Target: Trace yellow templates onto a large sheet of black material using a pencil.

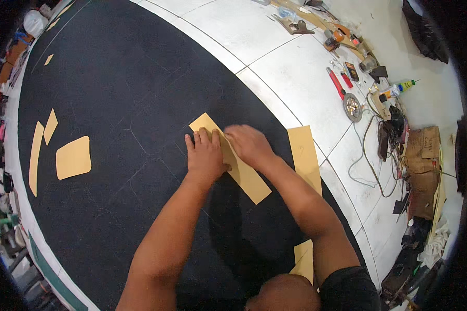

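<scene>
A long tan paper strip (246, 179) lies slantwise on a wide sheet of black fabric (155, 93). My left hand (206, 150) presses down on its far part, fingers spread, thumb toward the near edge. At the strip's right long edge, my right hand (248, 145) is closed, with fingertips by the edge. Whatever it may be pinching is hidden. Faint pale lines cross the fabric to the left of my hands.
Another paper strip (303, 158) lies by the fabric's right edge, and a paper piece (302, 262) by my right arm. Rounded paper panel (73, 158) and narrow curved piece (36, 158) lie left. White floor tiles hold a metal dish (352, 107), red-handled tool (335, 83) and cables (366, 150).
</scene>
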A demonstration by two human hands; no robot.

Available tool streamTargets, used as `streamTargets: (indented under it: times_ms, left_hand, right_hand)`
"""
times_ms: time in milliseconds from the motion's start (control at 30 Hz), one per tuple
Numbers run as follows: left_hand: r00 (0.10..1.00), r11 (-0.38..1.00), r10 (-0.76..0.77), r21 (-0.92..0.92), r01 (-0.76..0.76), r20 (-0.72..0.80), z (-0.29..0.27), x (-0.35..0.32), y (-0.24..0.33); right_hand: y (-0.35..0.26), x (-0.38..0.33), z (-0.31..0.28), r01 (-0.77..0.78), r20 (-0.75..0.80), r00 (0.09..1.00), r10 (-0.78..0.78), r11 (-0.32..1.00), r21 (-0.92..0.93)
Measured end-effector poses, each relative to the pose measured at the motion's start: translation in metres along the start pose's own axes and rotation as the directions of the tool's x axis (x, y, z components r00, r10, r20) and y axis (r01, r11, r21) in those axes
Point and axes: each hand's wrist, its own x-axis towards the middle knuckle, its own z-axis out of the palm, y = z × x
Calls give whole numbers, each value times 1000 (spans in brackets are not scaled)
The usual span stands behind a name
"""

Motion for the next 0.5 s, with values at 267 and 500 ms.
streamTargets:
  times_ms: [267,500]
  left_hand:
    - [992,993,48,114,-35,-117,-1,0,5]
    - [997,1000,22,-17,-23,-71,1,5,17]
  right_hand:
    - [-17,-125,-50,48,92,995,-39,994,-100]
    - [-15,-110,-24,39,-62,997,-44,997,-68]
